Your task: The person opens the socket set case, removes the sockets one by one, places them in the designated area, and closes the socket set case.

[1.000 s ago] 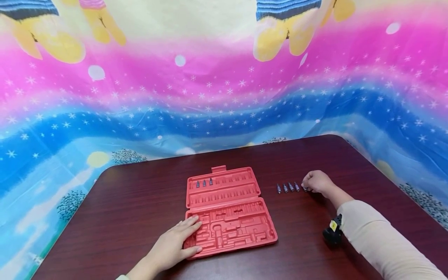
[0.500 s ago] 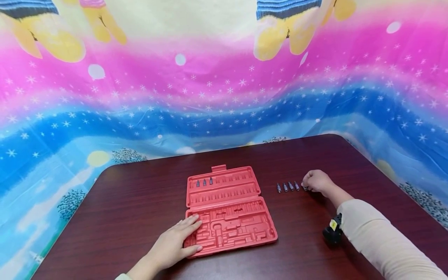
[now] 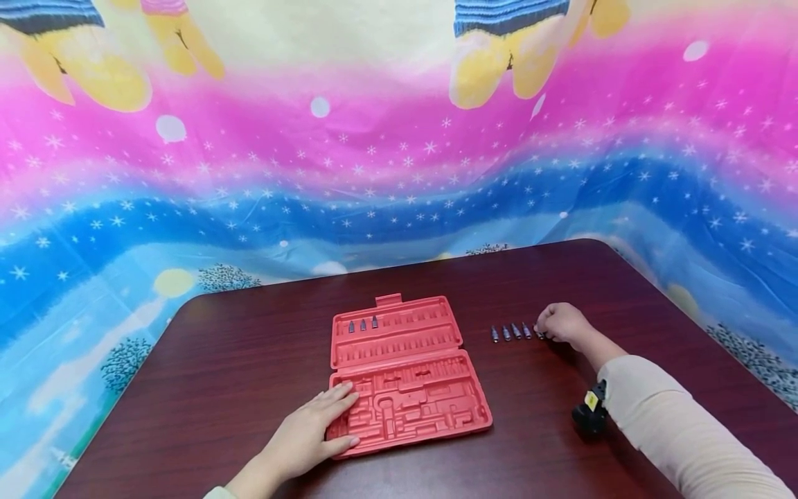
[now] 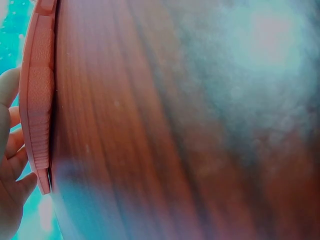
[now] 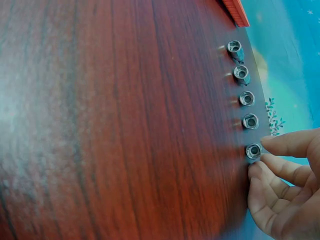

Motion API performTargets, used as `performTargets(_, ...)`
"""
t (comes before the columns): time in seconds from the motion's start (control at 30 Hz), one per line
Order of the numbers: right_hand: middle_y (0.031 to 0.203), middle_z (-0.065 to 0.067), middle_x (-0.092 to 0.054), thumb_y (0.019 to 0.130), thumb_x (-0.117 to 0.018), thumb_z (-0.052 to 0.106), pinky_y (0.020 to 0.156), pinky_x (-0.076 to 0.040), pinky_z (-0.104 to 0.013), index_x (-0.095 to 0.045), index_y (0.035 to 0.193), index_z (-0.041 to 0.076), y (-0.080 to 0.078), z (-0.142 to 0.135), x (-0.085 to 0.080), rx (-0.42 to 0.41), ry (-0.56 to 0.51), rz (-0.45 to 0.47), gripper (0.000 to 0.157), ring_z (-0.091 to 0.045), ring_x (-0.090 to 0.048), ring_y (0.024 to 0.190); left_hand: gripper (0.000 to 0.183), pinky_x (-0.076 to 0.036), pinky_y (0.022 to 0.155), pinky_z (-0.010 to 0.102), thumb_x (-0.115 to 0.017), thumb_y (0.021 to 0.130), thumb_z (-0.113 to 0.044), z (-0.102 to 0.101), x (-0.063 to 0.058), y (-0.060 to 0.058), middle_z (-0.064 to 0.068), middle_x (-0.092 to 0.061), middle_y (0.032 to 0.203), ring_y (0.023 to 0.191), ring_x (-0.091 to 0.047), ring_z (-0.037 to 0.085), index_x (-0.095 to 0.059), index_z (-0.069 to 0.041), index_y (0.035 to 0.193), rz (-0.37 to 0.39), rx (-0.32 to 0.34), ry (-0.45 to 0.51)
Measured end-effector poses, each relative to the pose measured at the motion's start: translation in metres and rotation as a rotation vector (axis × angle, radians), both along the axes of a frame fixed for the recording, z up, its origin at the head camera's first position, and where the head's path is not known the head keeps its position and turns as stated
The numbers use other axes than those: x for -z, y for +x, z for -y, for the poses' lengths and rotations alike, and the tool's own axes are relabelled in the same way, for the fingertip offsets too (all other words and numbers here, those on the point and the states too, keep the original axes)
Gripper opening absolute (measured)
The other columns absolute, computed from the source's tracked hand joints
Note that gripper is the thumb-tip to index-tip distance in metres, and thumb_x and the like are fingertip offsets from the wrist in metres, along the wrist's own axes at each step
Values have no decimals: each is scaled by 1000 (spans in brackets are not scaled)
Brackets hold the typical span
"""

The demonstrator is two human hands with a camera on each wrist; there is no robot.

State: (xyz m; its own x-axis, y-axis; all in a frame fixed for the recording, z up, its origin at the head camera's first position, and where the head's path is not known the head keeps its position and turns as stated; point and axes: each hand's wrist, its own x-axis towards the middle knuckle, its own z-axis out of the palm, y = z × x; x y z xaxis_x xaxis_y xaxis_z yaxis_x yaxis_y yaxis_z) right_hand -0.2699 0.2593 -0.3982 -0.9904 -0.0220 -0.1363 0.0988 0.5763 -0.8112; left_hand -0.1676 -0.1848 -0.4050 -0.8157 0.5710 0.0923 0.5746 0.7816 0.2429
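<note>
An open red plastic tool case (image 3: pixel 411 374) lies on the table, with several moulded slots and three small dark bits (image 3: pixel 363 325) seated at the upper left of its lid. My left hand (image 3: pixel 312 426) rests on the case's near left corner, fingers spread over the edge; in the left wrist view its fingers (image 4: pixel 15 150) show beside the case's side wall. Right of the case stands a row of metal bit sockets (image 3: pixel 506 333). At the row's right end my right hand (image 3: pixel 564 324) pinches the last bit socket (image 5: pixel 253 151) between thumb and fingers, its hollow end facing the wrist camera.
The dark red wooden table (image 3: pixel 249 360) has rounded far corners. Behind it hangs a colourful printed cloth (image 3: pixel 374 173). A black wrist camera (image 3: pixel 589 416) is on the right forearm, just below the beige sleeve's cuff.
Both hands stay in nearly the same places, the right one at the last bit socket. The whole head view has shifted a little to the left.
</note>
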Motion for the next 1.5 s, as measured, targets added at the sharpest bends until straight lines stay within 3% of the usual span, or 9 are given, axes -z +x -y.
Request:
performTargets(0.27,92,-20,-57,81,-46,2,58,-44,-32,-52,85,-8,4,-1,-5,11,-3,5,12,-20,-49,68,62,-33,91,42,-50,79,-54,-1,-1,0,5,-40,131,119,-36,24,-48,-11,124,23,-4,0)
performTargets(0.4,101,-22,-54,87,-42,9,66,-45,-36,-51,96,-8,7,1,-11,12,-5,16,21,-25,-51,78,62,-33,91,41,-50,78,-53,-1,1,0,5,-41,130,118,-37,24,-49,-11,123,-4,4,-7)
performTargets(0.6,98,-23,-52,89,-43,15,70,-45,-38,-48,103,-11,9,15,-23,-27,-80,0,30,-27,-53,81,62,-35,90,41,-51,78,-53,0,3,0,6,-43,129,117,-39,24,-50,-11,122,-42,14,-11)
performTargets(0.77,92,-20,-53,87,-46,15,68,-45,-37,-47,102,-11,10,34,-30,-54,-128,-14,30,-24,-53,74,62,-34,90,41,-50,79,-54,1,2,1,6,-41,130,118,-37,23,-49,-11,123,-12,5,-7)
performTargets(1.07,96,-25,-54,87,-47,14,74,-46,-40,-48,102,-10,5,76,-37,-72,-217,10,28,-31,-56,81,63,-35,90,40,-49,79,-54,0,1,1,4,-40,131,119,-35,20,-48,-11,124,2,-1,-18)
performTargets(1.5,94,-21,-56,86,-49,13,69,-47,-34,-53,98,-6,-13,145,-25,-108,-321,64,23,-28,-57,80,61,-35,90,39,-51,79,-52,-1,0,0,5,-41,130,119,-36,20,-49,-10,123,-11,14,-14)
